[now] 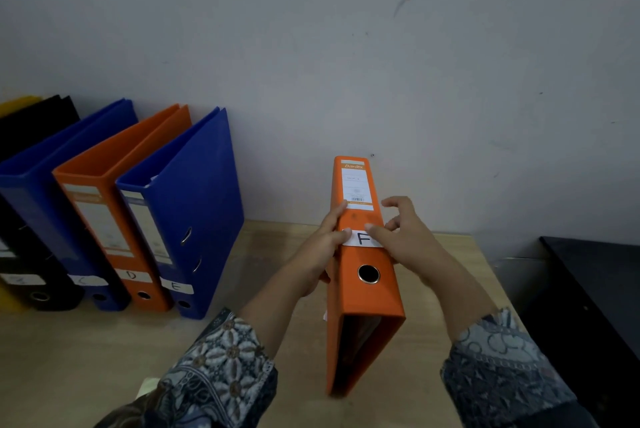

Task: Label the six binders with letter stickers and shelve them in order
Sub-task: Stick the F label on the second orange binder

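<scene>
Orange and stiff, the orange binder (367,292) is held slanted, spine up, over the surface (277,254). The left hand (323,247) grips its side, with the thumb on the F sticker (363,239). The right hand (405,237) grips nothing; its loose fingers (372,228) press the sticker's other end. The binder looks smooth and probably light, and is best taken round the spine, below the fingers. Left of the fingers the other binders (138,219) lean in a row on pale wood, under a bare grey wall (346,46).

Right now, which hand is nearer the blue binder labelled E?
Left. The left hand grips the orange binder, right of the blue E binder; right hand is farther right, on the F sticker.
</scene>
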{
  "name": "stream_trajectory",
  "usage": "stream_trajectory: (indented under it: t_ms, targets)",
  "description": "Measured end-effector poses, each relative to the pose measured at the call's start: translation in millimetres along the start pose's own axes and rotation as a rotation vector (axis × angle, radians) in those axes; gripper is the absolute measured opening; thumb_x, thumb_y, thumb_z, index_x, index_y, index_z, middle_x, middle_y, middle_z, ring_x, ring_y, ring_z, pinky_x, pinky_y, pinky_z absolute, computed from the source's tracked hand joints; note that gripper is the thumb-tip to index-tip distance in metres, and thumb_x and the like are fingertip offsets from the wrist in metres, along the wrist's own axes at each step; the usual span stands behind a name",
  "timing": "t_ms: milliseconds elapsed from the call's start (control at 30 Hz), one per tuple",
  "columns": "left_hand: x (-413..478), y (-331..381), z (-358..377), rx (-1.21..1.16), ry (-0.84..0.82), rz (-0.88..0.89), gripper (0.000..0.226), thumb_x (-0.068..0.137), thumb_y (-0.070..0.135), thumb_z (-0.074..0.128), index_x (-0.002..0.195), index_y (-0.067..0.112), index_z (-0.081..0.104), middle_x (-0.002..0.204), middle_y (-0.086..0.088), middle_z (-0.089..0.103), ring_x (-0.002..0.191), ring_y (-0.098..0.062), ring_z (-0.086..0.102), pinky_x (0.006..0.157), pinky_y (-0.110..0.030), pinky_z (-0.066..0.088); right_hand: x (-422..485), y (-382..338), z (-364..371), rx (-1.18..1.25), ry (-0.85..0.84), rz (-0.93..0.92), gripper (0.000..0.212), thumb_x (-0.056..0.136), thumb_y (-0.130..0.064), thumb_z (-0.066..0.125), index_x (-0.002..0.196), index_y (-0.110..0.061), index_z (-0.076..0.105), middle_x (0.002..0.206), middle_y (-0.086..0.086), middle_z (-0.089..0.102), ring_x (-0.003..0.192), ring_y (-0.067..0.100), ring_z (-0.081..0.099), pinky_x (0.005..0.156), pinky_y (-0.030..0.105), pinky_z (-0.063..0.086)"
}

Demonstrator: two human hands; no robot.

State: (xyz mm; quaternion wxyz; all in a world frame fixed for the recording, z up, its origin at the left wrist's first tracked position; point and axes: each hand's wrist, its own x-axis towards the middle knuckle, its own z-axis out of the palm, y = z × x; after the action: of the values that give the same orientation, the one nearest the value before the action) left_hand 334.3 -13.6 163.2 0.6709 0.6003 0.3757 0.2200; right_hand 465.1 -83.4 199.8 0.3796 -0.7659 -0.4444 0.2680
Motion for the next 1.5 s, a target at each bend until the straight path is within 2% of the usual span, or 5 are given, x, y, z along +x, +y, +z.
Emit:
stream_trajectory:
  t_ms: [133, 433, 800, 1133, 1500]
  targets:
    - [-1.2, -1.1, 8.3, -0.019, 0.018, 0.056, 0.052, 0.101, 0.035, 0.038, 0.146, 0.044, 0.015, 0.15, 0.002, 0.033, 0.107, -0.015, 0.049, 0.07, -0.026, 0.049, -10.0, 13.8, 29.0, 0.209, 0.165, 0.031, 0.069, 0.08, -0.042, 0.068, 0.134, -0.029, 0.027, 0.121, 0.005, 0.046, 0.101, 0.022, 0.058, 0.084, 0.041, 0.052]
    - [-5.5, -4.3, 9.9, 0.017, 0.059, 0.121, 0.046, 0.103, 0.034, 0.028, 0.146, 0.043, 0.013, 0.148, 0.001, 0.035, 0.094, -0.002, 0.054, 0.061, -0.013, 0.049, -10.0, 11.8, 34.5, 0.488, 0.229, 0.091, 0.022, 0.097, -0.021, 0.048, 0.119, -0.019, 0.045, 0.1, 0.0, 0.054, 0.082, 0.01, 0.058, 0.06, 0.024, 0.046]
    - [-13.0, 0.6, 6.5, -0.181, 0.109, 0.088, 0.035, 0.103, 0.035, 0.03, 0.137, 0.046, 0.032, 0.135, 0.001, 0.05, 0.099, -0.014, 0.062, 0.07, -0.025, 0.055, -10.5, 7.1, 37.5, 0.638, 0.089, 0.212, 0.039, 0.09, -0.038, 0.057, 0.12, -0.019, 0.04, 0.109, 0.007, 0.059, 0.085, 0.021, 0.065, 0.059, 0.03, 0.052]
    - [-14.9, 0.3, -1.3, -0.013, 0.132, 0.017, 0.067, 0.098, 0.041, 0.044, 0.15, 0.037, 0.002, 0.144, -0.001, 0.042, 0.104, -0.017, 0.058, 0.076, -0.031, 0.054, -9.8, 3.1, 44.1, 0.657, -0.034, 0.262, 0.048, 0.09, -0.04, 0.057, 0.127, -0.014, 0.041, 0.108, 0.008, 0.063, 0.089, 0.027, 0.067, 0.067, 0.039, 0.056]
    - [-41.0, -5.9, -21.6, -0.23, 0.108, -0.048, 0.041, 0.098, 0.034, 0.046, 0.138, 0.026, 0.041, 0.115, -0.007, 0.066, 0.096, -0.026, 0.067, 0.081, -0.039, 0.056, -28.1, -8.3, 62.0, 0.598, -0.161, 0.229, 0.039, 0.097, -0.051, 0.034, 0.107, -0.022, 0.058, 0.097, 0.007, 0.07, 0.087, 0.025, 0.068, 0.073, 0.039, 0.055]
